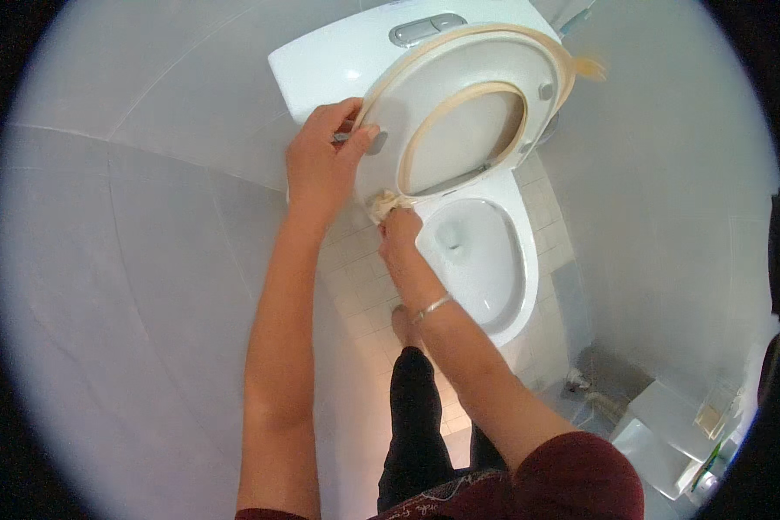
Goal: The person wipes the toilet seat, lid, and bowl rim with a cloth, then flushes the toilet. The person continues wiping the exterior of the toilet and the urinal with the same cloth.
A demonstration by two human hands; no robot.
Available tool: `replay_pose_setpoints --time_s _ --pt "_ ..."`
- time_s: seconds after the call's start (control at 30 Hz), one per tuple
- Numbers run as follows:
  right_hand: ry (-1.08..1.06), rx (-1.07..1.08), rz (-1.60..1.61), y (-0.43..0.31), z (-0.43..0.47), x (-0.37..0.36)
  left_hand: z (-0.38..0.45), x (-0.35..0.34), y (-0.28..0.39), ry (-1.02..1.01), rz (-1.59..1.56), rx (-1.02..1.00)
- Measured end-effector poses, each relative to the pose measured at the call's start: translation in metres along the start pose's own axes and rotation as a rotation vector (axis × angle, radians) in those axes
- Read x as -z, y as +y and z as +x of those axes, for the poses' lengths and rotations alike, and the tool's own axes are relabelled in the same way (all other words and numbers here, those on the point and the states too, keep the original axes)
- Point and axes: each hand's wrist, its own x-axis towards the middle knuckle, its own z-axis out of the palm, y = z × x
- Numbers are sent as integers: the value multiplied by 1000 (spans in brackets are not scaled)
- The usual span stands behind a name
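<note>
My left hand point(325, 156) grips the left edge of the raised toilet seat point(390, 162) and lid, its thumb beside a grey rubber bumper on the seat's underside. The lid's inner face point(468, 140) shows through the seat's opening. A crumpled cream cloth point(386, 204) is bunched in my right hand point(400, 231), against the lower left of the seat near the hinge. Below them the white toilet bowl point(478, 260) stands uncovered, with a little water at its drain. My right hand's fingertips are partly hidden by the cloth.
Behind the seat is the white cistern point(325, 71) with a dual flush button point(427, 30). Grey walls stand close on the left and right point(656, 195). Yellowish bristles point(589, 68) show beyond the lid. A white basin-like fixture point(656, 448) is at lower right. Beige tiles point(357, 286) cover the floor.
</note>
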Motion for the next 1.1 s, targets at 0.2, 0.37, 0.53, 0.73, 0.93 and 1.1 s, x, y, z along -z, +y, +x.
replay_pose_setpoints --time_s 0.2,0.37,0.53,0.73,0.93,1.1 --pt "-122 272 -24 -92 -104 -55 3 -3 0 -15 -35 -25" --pt "49 1093 -354 -134 -113 -63 5 2 2 -10 -27 -47" --pt "191 1727 -586 -210 -92 -63 4 -3 -1 -9 -81 -80" --pt "-21 1944 -835 -157 -69 -46 -2 -1 -7 46 -33 -138" --pt "-347 1754 -1243 -40 -6 29 -9 0 3 41 48 -31" --pt "-305 1677 -1108 0 25 39 -7 -9 -8 111 89 -104"
